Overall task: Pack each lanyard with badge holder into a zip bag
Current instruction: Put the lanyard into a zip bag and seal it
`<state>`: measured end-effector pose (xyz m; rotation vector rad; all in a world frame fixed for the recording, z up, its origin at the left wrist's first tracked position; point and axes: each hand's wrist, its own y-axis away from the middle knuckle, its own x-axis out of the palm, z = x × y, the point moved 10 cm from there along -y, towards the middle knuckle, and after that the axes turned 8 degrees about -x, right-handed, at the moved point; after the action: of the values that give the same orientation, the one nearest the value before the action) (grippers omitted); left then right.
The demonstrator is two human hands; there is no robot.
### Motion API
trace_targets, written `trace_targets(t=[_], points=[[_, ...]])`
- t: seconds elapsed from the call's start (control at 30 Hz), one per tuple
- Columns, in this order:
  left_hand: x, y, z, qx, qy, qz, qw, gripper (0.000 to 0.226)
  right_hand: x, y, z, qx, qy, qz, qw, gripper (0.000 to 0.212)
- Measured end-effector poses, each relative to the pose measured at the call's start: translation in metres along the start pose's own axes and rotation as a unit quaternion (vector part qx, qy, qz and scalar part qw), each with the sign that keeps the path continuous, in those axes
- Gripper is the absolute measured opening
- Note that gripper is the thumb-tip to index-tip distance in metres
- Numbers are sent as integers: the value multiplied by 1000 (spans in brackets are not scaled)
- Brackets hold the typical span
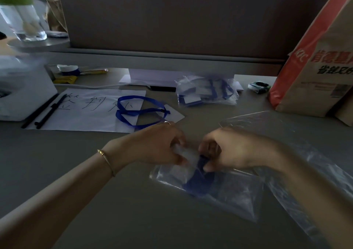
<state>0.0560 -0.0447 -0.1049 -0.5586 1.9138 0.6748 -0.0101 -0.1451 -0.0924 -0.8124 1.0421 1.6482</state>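
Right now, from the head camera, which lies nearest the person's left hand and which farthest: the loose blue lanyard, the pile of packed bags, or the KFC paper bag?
From the left hand:
1. Loose blue lanyard, just behind it.
2. Pile of packed bags, farther back, to the right.
3. KFC paper bag, far right.

Left hand (162, 143) and right hand (231, 149) pinch, knuckles nearly touching.

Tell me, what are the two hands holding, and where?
Both hold the zip bag at its open top edge. The left hand pinches the clear plastic there; the right hand has its grip on the blue lanyard going in.
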Motion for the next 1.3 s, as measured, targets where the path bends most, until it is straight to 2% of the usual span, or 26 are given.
trace_targets(t=[0.1,0.23,0.37,0.43,0.53,0.6,0.7,0.8,0.83,0.87,0.93,1.0,1.07,1.13,1.23,1.27,1.3], points=[[4,1,-6,13,-7,-6,1000,30,10,-4,1,-9,-16,14,1000,43],[5,0,-5,17,35,32,999,18,11,-10,-2,-32,-35,11,999,32],[10,5,-7,14,84,103,991,15,16,-10,-5,-36,-53,42,997,20],[11,6,-8,17,108,115,987,15,17,-11,-5,-42,-64,44,996,21],[2,4,-5,15,140,89,986,15,8,-11,-5,-59,-97,19,993,17],[-9,2,-2,5,217,66,974,10,-5,-10,-4,-74,-117,-24,990,17],[-26,-5,18,-62,307,-4,950,34,-30,-7,-6,-100,-173,-105,974,18],[-16,-5,34,-116,426,23,897,49,-43,-6,-12,-109,-241,-148,953,20],[-14,-4,34,-112,467,27,877,52,-43,-7,-13,-107,-252,-152,950,20],[-16,-4,34,-101,480,12,871,49,-43,-8,-15,-102,-259,-154,948,21],[-29,-4,34,-81,449,-53,888,29,-39,-8,-23,-65,-261,-142,953,27],[-39,-5,37,-80,446,-106,885,18,-34,-3,-33,-22,-246,-94,964,37],[-43,-6,46,-101,477,-129,863,19,-31,2,-40,-16,-261,-57,964,29],[-40,-8,58,-127,517,-136,835,19,-38,5,-51,-10,-318,-84,944,23],[-33,-17,62,-142,601,-124,777,16,-57,10,-73,21,-440,-214,872,9],[-34,-23,61,-147,607,-126,770,15,-62,10,-81,31,-467,-255,846,8],[-37,-29,60,-152,593,-132,779,15,-66,9,-90,43,-481,-292,826,8]])
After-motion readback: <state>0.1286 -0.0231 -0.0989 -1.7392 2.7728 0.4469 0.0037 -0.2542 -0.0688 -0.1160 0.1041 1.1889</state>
